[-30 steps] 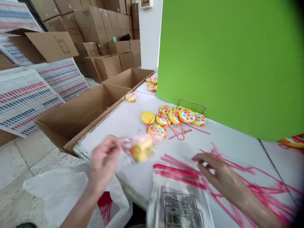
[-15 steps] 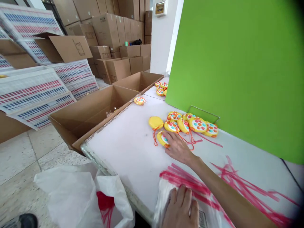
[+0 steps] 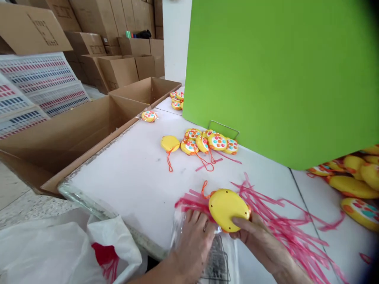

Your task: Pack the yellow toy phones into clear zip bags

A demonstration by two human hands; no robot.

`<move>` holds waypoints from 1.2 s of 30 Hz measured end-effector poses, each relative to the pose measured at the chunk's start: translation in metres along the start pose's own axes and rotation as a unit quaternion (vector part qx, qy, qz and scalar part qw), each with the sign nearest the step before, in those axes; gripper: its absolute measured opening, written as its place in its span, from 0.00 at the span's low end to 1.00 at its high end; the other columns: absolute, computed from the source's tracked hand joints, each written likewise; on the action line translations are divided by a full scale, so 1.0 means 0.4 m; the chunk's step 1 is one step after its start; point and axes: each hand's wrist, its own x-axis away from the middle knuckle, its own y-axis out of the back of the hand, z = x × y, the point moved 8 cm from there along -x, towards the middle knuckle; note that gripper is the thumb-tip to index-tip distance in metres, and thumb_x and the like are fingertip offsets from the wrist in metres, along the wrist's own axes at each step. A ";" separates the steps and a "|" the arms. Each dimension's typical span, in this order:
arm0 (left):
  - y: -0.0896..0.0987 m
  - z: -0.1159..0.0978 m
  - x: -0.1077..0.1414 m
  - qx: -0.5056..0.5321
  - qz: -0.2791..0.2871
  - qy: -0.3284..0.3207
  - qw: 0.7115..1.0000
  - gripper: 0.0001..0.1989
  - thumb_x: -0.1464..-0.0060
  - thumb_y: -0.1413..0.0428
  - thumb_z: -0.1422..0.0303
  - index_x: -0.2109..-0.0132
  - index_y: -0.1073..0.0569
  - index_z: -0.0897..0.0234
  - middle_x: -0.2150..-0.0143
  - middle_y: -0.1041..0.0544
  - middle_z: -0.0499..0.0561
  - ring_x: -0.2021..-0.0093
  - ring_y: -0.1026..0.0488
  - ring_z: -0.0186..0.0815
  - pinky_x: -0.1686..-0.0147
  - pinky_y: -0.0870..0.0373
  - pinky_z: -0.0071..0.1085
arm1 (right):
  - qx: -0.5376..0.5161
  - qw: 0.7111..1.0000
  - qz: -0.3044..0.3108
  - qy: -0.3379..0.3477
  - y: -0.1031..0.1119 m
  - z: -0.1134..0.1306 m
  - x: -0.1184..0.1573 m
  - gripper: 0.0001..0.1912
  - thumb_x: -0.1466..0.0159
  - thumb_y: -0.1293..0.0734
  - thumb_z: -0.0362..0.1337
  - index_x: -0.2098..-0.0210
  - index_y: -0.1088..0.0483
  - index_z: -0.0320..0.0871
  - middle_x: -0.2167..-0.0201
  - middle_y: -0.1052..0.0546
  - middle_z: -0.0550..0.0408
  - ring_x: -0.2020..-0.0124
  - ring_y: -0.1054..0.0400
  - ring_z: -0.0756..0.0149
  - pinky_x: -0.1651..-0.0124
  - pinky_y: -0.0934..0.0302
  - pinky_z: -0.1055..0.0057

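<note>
My right hand (image 3: 251, 232) grips a yellow oval toy (image 3: 226, 207), thumb across its plain back, with small screw holes and an orange cord loop showing. Beside it, my left hand (image 3: 197, 232) is on clear plastic bags (image 3: 220, 256) with pink strips along their top edge, its fingers bent at that edge. A single yellow toy (image 3: 170, 142) lies back up farther along the table. Next to that, several similar toys (image 3: 217, 141) with coloured dots on white faces sit in a pile with orange cords.
A green board (image 3: 266, 79) stands on the white table (image 3: 127, 169). Pink strips (image 3: 284, 221) are strewn at right, near more yellow toys (image 3: 355, 185). An open carton (image 3: 79, 134) adjoins the left edge, with a bagged toy (image 3: 149, 116) nearby. A white sack (image 3: 59, 244) is below.
My right hand has picked the yellow toy up from beside the pile and brought it back towards me, over the bags. My left hand has shifted to the bags' pink-edged top. The view has turned right.
</note>
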 end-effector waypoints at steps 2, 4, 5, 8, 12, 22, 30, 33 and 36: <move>0.015 0.008 -0.001 0.028 -0.005 0.013 1.000 0.06 0.44 0.49 0.74 0.59 0.32 0.61 0.57 0.29 0.51 0.56 0.34 0.43 0.54 0.36 0.42 | 0.008 1.000 -0.022 0.009 0.022 -0.019 0.020 0.15 0.48 0.27 0.43 0.63 0.27 0.45 0.70 0.25 0.56 0.73 0.34 0.68 0.75 0.38 0.74; 0.022 0.022 0.000 0.060 -0.017 0.034 0.997 0.08 0.46 0.47 0.74 0.57 0.34 0.61 0.57 0.29 0.51 0.55 0.35 0.43 0.55 0.35 0.42 | 0.044 0.998 -0.035 0.025 0.047 -0.036 0.037 0.17 0.45 0.29 0.47 0.60 0.28 0.46 0.69 0.26 0.56 0.72 0.35 0.67 0.74 0.38 0.73; 0.022 0.031 0.002 0.079 -0.025 0.044 0.996 0.10 0.46 0.46 0.74 0.56 0.34 0.61 0.56 0.29 0.51 0.55 0.35 0.43 0.56 0.35 0.42 | 0.067 0.996 -0.041 0.030 0.060 -0.044 0.045 0.19 0.45 0.29 0.48 0.57 0.28 0.46 0.68 0.26 0.56 0.70 0.35 0.65 0.72 0.37 0.71; 0.021 0.052 0.011 0.146 -0.067 0.052 0.986 0.11 0.45 0.47 0.72 0.54 0.36 0.61 0.57 0.29 0.53 0.55 0.34 0.43 0.56 0.34 0.41 | 0.128 0.990 -0.044 0.034 0.090 -0.067 0.064 0.25 0.46 0.29 0.47 0.51 0.32 0.47 0.64 0.25 0.55 0.65 0.34 0.63 0.67 0.36 0.69; 0.050 0.067 0.028 0.201 -0.140 0.060 0.967 0.16 0.38 0.56 0.70 0.44 0.41 0.62 0.50 0.30 0.58 0.50 0.33 0.41 0.51 0.35 0.42 | 0.167 0.986 -0.002 0.027 0.073 -0.078 0.081 0.24 0.43 0.32 0.49 0.51 0.32 0.45 0.70 0.27 0.56 0.70 0.34 0.64 0.70 0.36 0.68; 0.048 0.008 -0.054 0.324 -0.054 0.102 0.939 0.13 0.44 0.47 0.62 0.54 0.29 0.64 0.56 0.24 0.56 0.55 0.29 0.43 0.51 0.34 0.40 | 0.199 0.978 0.049 0.040 0.010 -0.129 0.069 0.28 0.42 0.33 0.50 0.46 0.37 0.44 0.70 0.29 0.56 0.70 0.34 0.62 0.70 0.34 0.66; 0.097 0.085 -0.008 0.289 -0.127 0.150 0.937 0.11 0.37 0.58 0.68 0.53 0.33 0.62 0.56 0.26 0.55 0.56 0.29 0.38 0.55 0.33 0.35 | 0.131 0.991 0.022 0.020 0.019 -0.141 0.067 0.31 0.45 0.32 0.45 0.44 0.39 0.45 0.64 0.26 0.54 0.68 0.34 0.62 0.72 0.36 0.69; 0.117 0.085 0.027 0.169 -0.119 0.084 0.975 0.08 0.39 0.56 0.72 0.59 0.33 0.62 0.54 0.29 0.56 0.52 0.32 0.40 0.51 0.34 0.38 | 0.066 0.996 0.064 0.012 -0.007 -0.116 0.073 0.32 0.49 0.31 0.40 0.45 0.38 0.44 0.62 0.26 0.52 0.68 0.34 0.62 0.72 0.38 0.70; 0.088 0.068 0.049 0.051 -0.055 0.024 0.997 0.12 0.42 0.53 0.76 0.51 0.34 0.64 0.49 0.31 0.58 0.47 0.36 0.44 0.48 0.36 0.44 | 0.046 0.996 0.075 -0.003 -0.012 -0.105 0.074 0.34 0.51 0.31 0.39 0.45 0.38 0.44 0.58 0.25 0.51 0.65 0.33 0.61 0.70 0.39 0.70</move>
